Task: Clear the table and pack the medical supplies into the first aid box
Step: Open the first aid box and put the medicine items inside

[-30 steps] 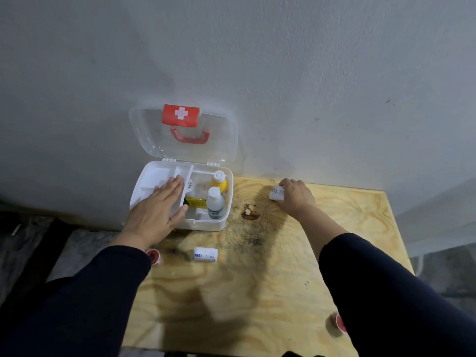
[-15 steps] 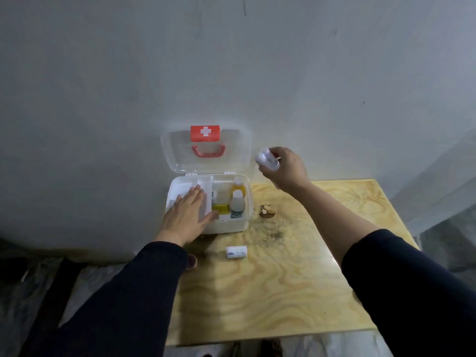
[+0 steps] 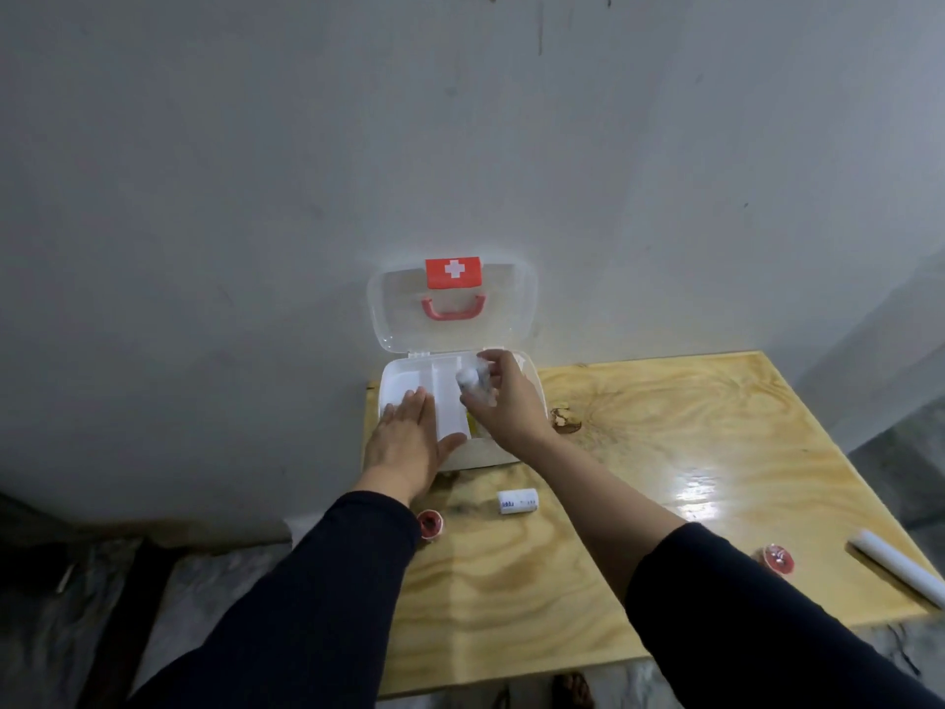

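A person's right hand (image 3: pixel 503 401) holds a small white roll (image 3: pixel 473 381), probably a bandage though blur hides its detail, just above the open first aid box (image 3: pixel 404 373) at the far left of the plywood table (image 3: pixel 665 452). The fingers are curled around the roll. The left hand (image 3: pixel 409 437) lies flat, fingers straight, pressing on the box's left compartment and near rim to keep it steady. To finish this step cleanly, the roll should be lowered into a free space right of the divider, clear of what is already inside, and released only once it rests on the bottom. Another white roll (image 3: pixel 517 501) lies on the table near the box, and two red-capped items (image 3: pixel 430 521) (image 3: pixel 777 559) and a white tube (image 3: pixel 897 570) wait nearer.
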